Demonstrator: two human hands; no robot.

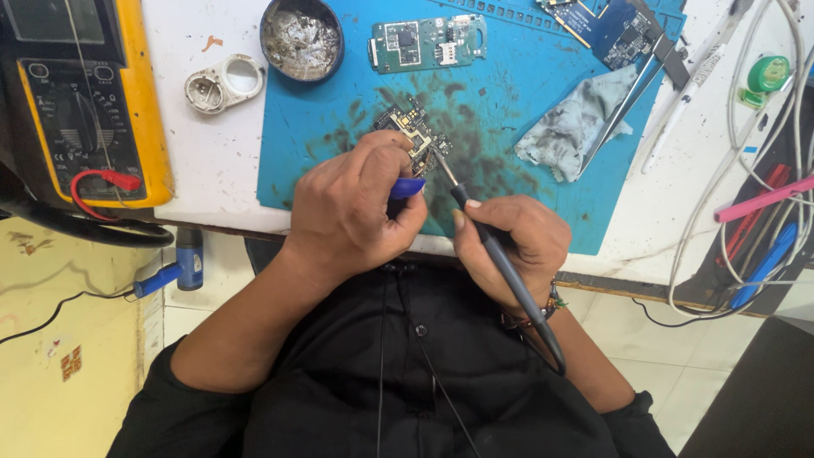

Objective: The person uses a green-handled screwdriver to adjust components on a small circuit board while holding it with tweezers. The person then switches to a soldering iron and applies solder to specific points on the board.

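My left hand [352, 208] is closed around a blue-handled tool [407, 187] and my right hand [509, 242] grips a soldering iron [492, 246], tip touching the small circuit board [413, 134] on the blue mat [509, 93], with a grey cloth [577, 123] right of this board.

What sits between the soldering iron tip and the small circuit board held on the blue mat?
Nothing visible: the grey soldering iron in the right hand already reaches the small circuit board, which the left hand steadies.
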